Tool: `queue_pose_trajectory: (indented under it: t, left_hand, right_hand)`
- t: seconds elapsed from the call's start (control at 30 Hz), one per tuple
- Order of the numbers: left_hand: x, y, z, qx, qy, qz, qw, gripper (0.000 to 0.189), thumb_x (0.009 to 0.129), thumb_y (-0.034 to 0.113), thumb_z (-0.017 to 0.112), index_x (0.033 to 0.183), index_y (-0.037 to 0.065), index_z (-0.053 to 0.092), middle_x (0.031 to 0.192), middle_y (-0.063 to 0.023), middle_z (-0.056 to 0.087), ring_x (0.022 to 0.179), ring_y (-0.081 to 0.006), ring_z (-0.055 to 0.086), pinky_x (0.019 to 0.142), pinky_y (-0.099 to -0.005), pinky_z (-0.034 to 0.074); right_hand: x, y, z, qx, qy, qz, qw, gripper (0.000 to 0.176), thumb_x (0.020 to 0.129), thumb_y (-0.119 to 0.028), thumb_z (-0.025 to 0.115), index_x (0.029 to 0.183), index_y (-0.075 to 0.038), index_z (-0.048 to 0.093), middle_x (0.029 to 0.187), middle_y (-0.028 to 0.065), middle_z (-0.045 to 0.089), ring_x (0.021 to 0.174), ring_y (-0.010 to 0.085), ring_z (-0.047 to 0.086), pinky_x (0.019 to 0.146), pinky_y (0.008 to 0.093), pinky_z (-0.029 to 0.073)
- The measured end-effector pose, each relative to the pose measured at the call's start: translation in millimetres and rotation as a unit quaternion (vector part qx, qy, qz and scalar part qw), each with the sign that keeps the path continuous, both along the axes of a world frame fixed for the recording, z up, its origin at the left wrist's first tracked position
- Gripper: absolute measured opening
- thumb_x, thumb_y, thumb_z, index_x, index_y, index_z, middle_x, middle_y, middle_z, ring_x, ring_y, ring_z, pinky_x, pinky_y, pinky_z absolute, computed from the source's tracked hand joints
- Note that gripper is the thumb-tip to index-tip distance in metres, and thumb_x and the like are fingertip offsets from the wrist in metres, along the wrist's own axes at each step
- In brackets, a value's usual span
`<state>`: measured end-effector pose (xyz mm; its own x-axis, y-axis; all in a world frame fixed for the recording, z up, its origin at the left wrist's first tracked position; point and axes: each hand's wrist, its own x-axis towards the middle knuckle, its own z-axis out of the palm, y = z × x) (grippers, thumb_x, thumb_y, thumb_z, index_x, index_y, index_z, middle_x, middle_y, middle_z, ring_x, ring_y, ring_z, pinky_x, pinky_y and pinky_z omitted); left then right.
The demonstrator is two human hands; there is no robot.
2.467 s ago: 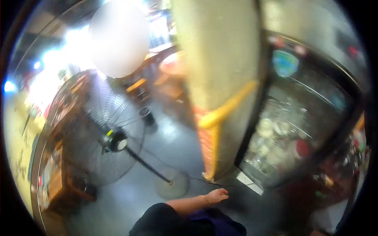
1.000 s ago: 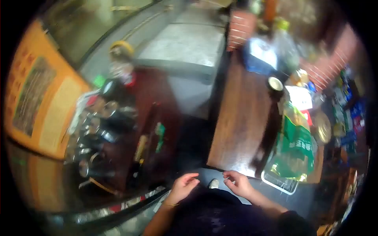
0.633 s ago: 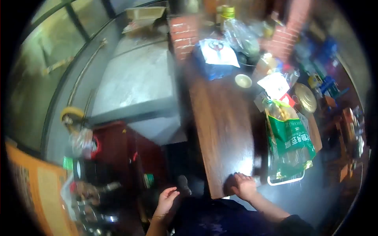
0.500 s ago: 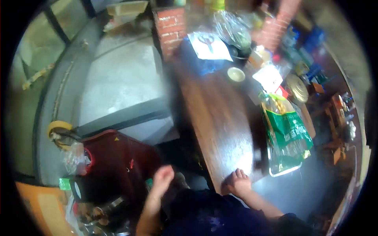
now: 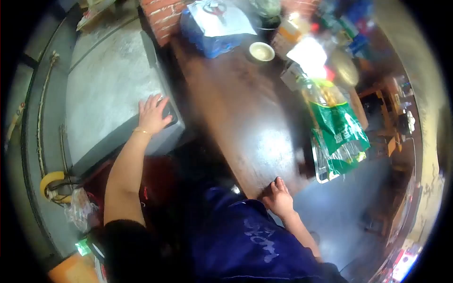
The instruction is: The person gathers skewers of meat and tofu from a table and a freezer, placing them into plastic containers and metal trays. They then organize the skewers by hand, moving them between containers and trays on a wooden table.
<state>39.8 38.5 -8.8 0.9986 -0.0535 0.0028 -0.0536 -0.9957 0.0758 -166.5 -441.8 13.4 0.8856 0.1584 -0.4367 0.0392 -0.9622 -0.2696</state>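
Observation:
My left hand [image 5: 153, 114] reaches out to the near corner of a grey-topped ledge [image 5: 111, 89]. Its fingers lie stretched over the surface, and a small dark-edged flat thing shows partly beneath it; I cannot make out what it is. My right hand [image 5: 279, 199] rests with fingers extended on the near end of a brown wooden table [image 5: 222, 94], holding nothing visible. To the right of that hand, a green plastic bag [image 5: 337, 125] with clear parts sits on a pale-rimmed tray [image 5: 325, 179].
A small pale bowl [image 5: 261, 52] stands farther up the table, near a blue-wrapped pack [image 5: 207, 42] with a white sheet [image 5: 222, 19] on top. A yellow tape roll [image 5: 51, 181] and a clear plastic bag [image 5: 81, 210] are at lower left. Red-brown furniture lies below the ledge.
My left hand has moved from beside my body forward and left onto the ledge, its fingers now stretched. My right hand stays on the table's end. The view has shifted.

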Motion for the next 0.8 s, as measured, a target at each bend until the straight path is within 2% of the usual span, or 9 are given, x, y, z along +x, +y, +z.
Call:
queue_pose_trajectory:
  t: [0.13, 0.23, 0.27, 0.37, 0.47, 0.53, 0.63, 0.7, 0.8]
  left_hand:
    - [6, -6, 10, 0.018, -0.015, -0.060, 0.998, 0.057, 0.072, 0.035, 0.067, 0.124, 0.015, 0.055, 0.137, -0.0112, 0.045, 0.136, -0.0314, 0.031, 0.113, -0.0578, 0.012]
    - [23, -12, 18, 0.030, 0.011, -0.228, 0.973, 0.040, 0.067, 0.033, 0.066, 0.099, 0.009, 0.066, 0.118, -0.0109, 0.057, 0.129, -0.0286, 0.040, 0.113, -0.0566, 0.014]
    - [34, -16, 23, -0.032, 0.003, -0.261, 0.965, 0.027, 0.063, 0.031, 0.062, 0.076, 0.008, 0.067, 0.094, -0.0085, 0.063, 0.109, -0.0278, 0.054, 0.110, -0.0517, 0.025]
    - [53, -15, 44, -0.042, 0.105, -0.341, 0.933, 0.025, 0.062, 0.030, 0.060, 0.075, 0.009, 0.068, 0.083, -0.0067, 0.063, 0.089, -0.0272, 0.059, 0.097, -0.0460, 0.039]
    - [64, -21, 41, -0.036, 0.191, -0.404, 0.894, 0.028, 0.065, 0.032, 0.060, 0.077, 0.009, 0.070, 0.079, -0.0069, 0.064, 0.085, -0.0263, 0.060, 0.075, -0.0416, 0.048]
    - [66, -37, 46, -0.018, 0.245, -0.453, 0.857, 0.028, 0.068, 0.033, 0.060, 0.078, 0.010, 0.070, 0.082, -0.0083, 0.066, 0.085, -0.0262, 0.061, 0.075, -0.0392, 0.049]
    - [57, -51, 45, 0.006, 0.266, -0.456, 0.849, 0.029, 0.070, 0.034, 0.059, 0.080, 0.009, 0.070, 0.085, -0.0093, 0.068, 0.087, -0.0258, 0.063, 0.076, -0.0385, 0.050]
    - [70, -47, 48, 0.047, 0.321, -0.452, 0.831, 0.031, 0.071, 0.036, 0.059, 0.080, 0.009, 0.072, 0.089, -0.0101, 0.069, 0.090, -0.0263, 0.063, 0.078, -0.0384, 0.050]
    - [55, -54, 35, 0.036, 0.334, -0.454, 0.825, 0.034, 0.072, 0.039, 0.060, 0.081, 0.008, 0.072, 0.091, -0.0113, 0.069, 0.091, -0.0279, 0.063, 0.079, -0.0387, 0.049]
  right_hand:
    - [-9, -7, 0, -0.016, -0.002, 0.008, 1.000, 0.063, 0.075, -0.028, 0.069, 0.127, 0.000, 0.049, 0.144, 0.0237, 0.034, 0.133, 0.0387, 0.035, 0.105, 0.0403, 0.038]
    - [-9, 7, 21, -0.038, 0.024, -0.035, 0.998, 0.064, 0.072, -0.029, 0.071, 0.126, 0.001, 0.051, 0.145, 0.0244, 0.032, 0.133, 0.0390, 0.035, 0.105, 0.0410, 0.037]
    - [-17, 7, 17, -0.045, 0.026, -0.047, 0.998, 0.068, 0.070, -0.031, 0.073, 0.125, 0.002, 0.050, 0.146, 0.0257, 0.029, 0.133, 0.0393, 0.034, 0.106, 0.0416, 0.037]
    - [-15, 22, 30, -0.081, 0.058, -0.078, 0.992, 0.072, 0.069, -0.032, 0.074, 0.126, 0.004, 0.049, 0.147, 0.0267, 0.028, 0.134, 0.0406, 0.032, 0.107, 0.0416, 0.036]
    - [-10, 34, 14, -0.112, 0.067, -0.134, 0.982, 0.079, 0.067, -0.040, 0.074, 0.126, 0.007, 0.048, 0.145, 0.0281, 0.030, 0.130, 0.0417, 0.036, 0.106, 0.0422, 0.036]
    - [-7, 38, 19, -0.168, 0.070, -0.135, 0.974, 0.082, 0.068, -0.041, 0.073, 0.129, 0.007, 0.046, 0.143, 0.0289, 0.033, 0.124, 0.0401, 0.044, 0.102, 0.0424, 0.040]
    - [5, 35, 32, -0.220, 0.117, -0.164, 0.955, 0.071, 0.072, -0.045, 0.070, 0.129, -0.007, 0.053, 0.128, 0.0201, 0.054, 0.117, 0.0341, 0.052, 0.096, 0.0410, 0.045]
    - [62, 53, 55, -0.197, 0.187, -0.149, 0.951, 0.060, 0.075, -0.052, 0.062, 0.116, -0.008, 0.062, 0.106, 0.0159, 0.066, 0.093, 0.0315, 0.065, 0.081, 0.0417, 0.051]
    - [85, 46, 37, -0.186, 0.124, -0.080, 0.971, 0.037, 0.078, -0.039, 0.065, 0.101, -0.011, 0.071, 0.096, 0.0128, 0.068, 0.087, 0.0311, 0.065, 0.072, 0.0406, 0.052]
